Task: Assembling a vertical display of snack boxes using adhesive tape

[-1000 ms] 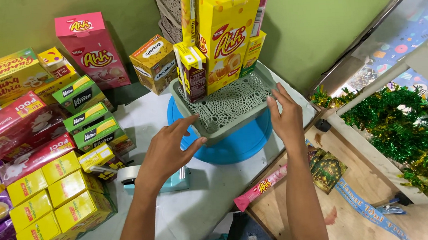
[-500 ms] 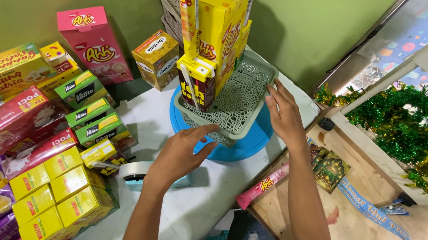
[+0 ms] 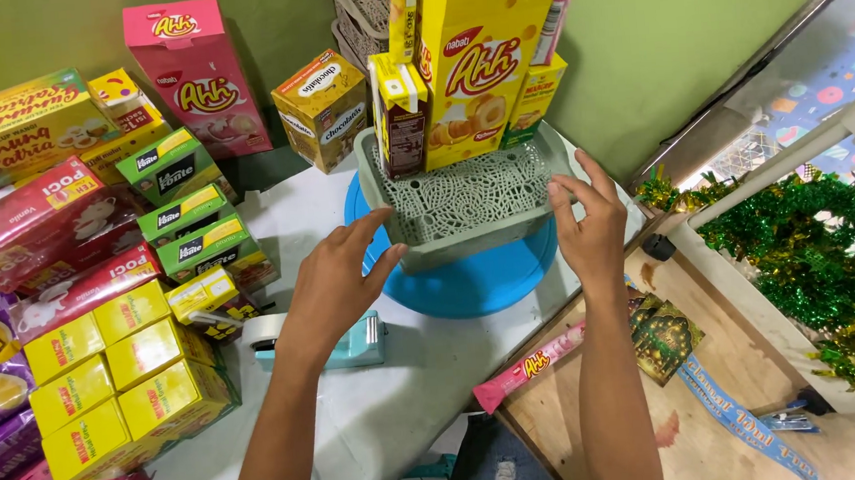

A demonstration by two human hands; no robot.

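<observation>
A grey lattice basket (image 3: 465,202) stands on a round blue turntable (image 3: 471,282) on the white table. Inside it stand a tall yellow snack box (image 3: 485,61), a small brown drink carton (image 3: 401,117) and a green-yellow carton (image 3: 536,97). My left hand (image 3: 335,282) hovers with fingers spread just left of the basket's front corner. At the basket's right rim, my right hand (image 3: 587,219) has its fingertips touching or nearly touching. Neither hand holds anything.
A teal tape dispenser (image 3: 340,344) lies under my left hand. Stacks of yellow (image 3: 107,383), green (image 3: 186,222), pink (image 3: 200,75) and red (image 3: 31,233) snack boxes fill the left. Green tinsel (image 3: 820,263) and a wooden tray (image 3: 719,390) lie right. A pink wrapper (image 3: 532,366) hangs off the table edge.
The basket has turned on the blue disc so its front faces me squarely. My left hand lifted off the basket's corner and spread; my right hand stayed at the right rim.
</observation>
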